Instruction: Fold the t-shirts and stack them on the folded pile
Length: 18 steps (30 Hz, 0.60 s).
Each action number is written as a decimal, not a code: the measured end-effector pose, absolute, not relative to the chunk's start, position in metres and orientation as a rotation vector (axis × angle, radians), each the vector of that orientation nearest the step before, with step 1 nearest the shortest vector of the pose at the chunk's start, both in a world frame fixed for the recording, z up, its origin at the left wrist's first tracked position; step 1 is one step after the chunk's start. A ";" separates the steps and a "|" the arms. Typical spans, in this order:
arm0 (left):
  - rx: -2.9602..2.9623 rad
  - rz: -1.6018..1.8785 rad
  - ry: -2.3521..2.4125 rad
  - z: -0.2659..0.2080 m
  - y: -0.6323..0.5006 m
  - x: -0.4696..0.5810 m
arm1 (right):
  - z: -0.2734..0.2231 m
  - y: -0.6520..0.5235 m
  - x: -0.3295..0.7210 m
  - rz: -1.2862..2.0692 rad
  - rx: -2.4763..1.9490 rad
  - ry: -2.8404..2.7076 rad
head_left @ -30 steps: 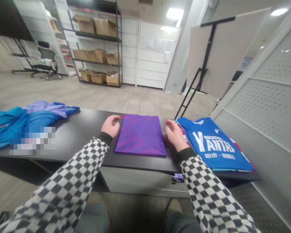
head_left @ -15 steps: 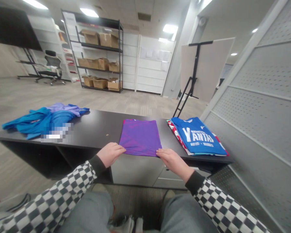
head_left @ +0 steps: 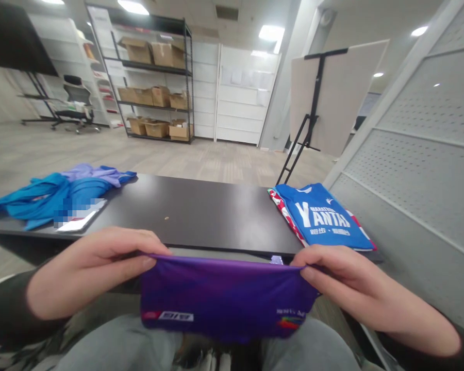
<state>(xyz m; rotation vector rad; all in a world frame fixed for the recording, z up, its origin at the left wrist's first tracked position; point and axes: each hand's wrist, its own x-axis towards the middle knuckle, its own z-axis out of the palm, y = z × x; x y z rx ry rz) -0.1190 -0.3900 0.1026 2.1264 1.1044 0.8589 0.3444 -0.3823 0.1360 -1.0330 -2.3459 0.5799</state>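
Note:
A folded purple shirt point(head_left: 228, 293) hangs stretched between my two hands, off the table's front edge and above my lap. My left hand point(head_left: 100, 268) pinches its upper left corner between thumb and fingers. At the upper right corner, my right hand point(head_left: 344, 278) grips the cloth the same way. Small printed logos show along the lower part of the shirt, upside down or blurred. To the right on the table lies a stack of folded shirts, topped by a blue shirt point(head_left: 322, 216) with white lettering.
The dark table point(head_left: 204, 211) stretches across in front of me. Loose blue and lilac clothes point(head_left: 62, 193) lie at its left end beside a flat white-edged item point(head_left: 83, 219). A perforated panel point(head_left: 413, 185) stands close on the right. Behind are an easel board point(head_left: 336, 98) and shelves with cardboard boxes point(head_left: 168, 54).
Both hands have lifted the purple shirt off the table and drawn it toward me. It now hangs down from its top edge. The view has shifted slightly.

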 end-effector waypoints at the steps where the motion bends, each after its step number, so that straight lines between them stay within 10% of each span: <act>1: 2.101 0.843 1.123 0.108 -0.386 -0.120 | 0.140 -0.378 0.343 0.615 -1.034 -2.343; 8: 1.912 0.917 1.273 0.082 -0.284 -0.117 | 0.104 -0.264 0.332 0.874 -1.054 -2.265; 18: 2.059 0.775 1.718 -0.044 -0.057 -0.072 | -0.025 -0.056 0.286 0.228 -1.545 -2.385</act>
